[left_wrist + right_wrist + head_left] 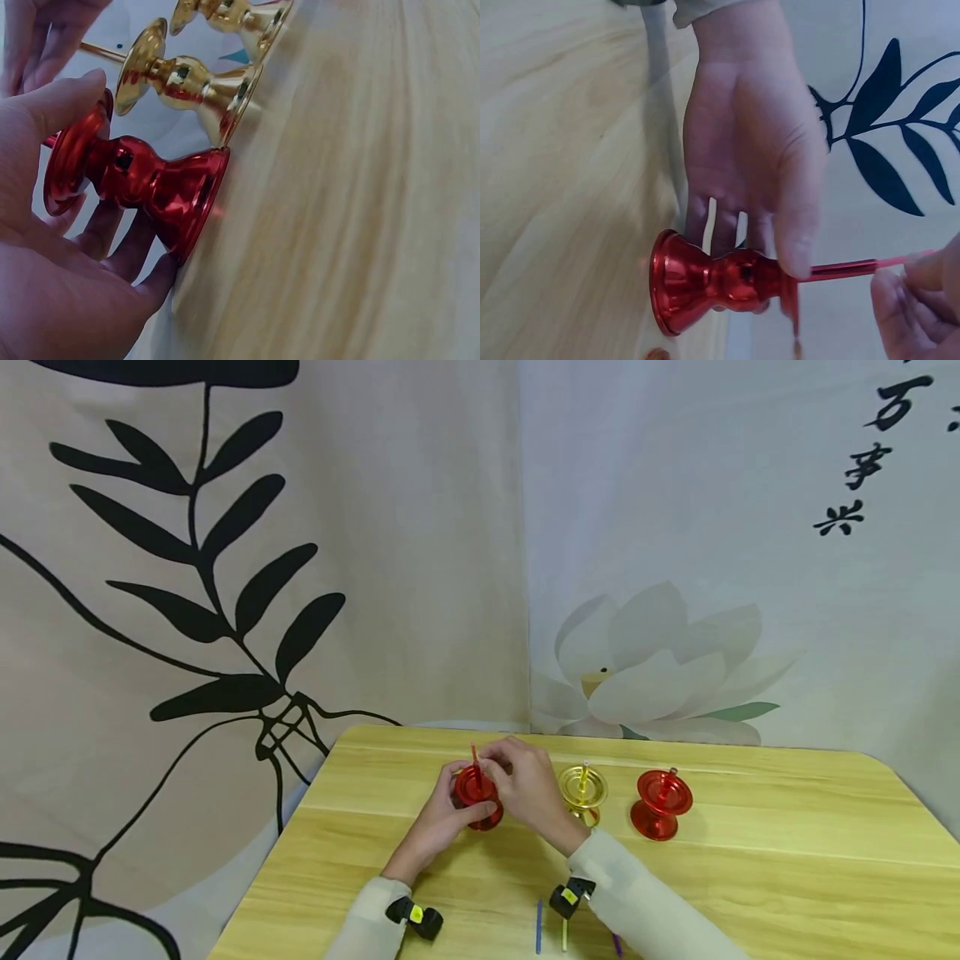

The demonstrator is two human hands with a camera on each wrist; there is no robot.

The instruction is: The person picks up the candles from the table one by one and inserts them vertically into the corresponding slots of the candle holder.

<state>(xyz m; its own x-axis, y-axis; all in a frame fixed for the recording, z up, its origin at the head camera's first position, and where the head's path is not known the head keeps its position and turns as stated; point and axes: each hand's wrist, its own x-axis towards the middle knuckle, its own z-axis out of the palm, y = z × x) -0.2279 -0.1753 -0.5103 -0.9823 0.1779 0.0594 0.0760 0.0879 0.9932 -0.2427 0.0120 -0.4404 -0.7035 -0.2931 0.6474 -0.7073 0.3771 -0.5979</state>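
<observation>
Head view shows the left hand (442, 814) gripping a red holder (477, 797) while the right hand (528, 789) pinches a red stick (474, 758) into it; the gold holder (583, 789) at 3 o'clock already has one, sticks (538, 927) at 6 o'clock remain on the counter (787, 860).

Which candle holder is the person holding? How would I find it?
Look at the yellow wooden table in front of the flower curtain. Three shiny candle holders stand in a row; take the leftmost, the red candle holder between both hands. Unlike the gold candle holder and the other red one, it has a thin red candle sticking up and fingers around it.
</observation>
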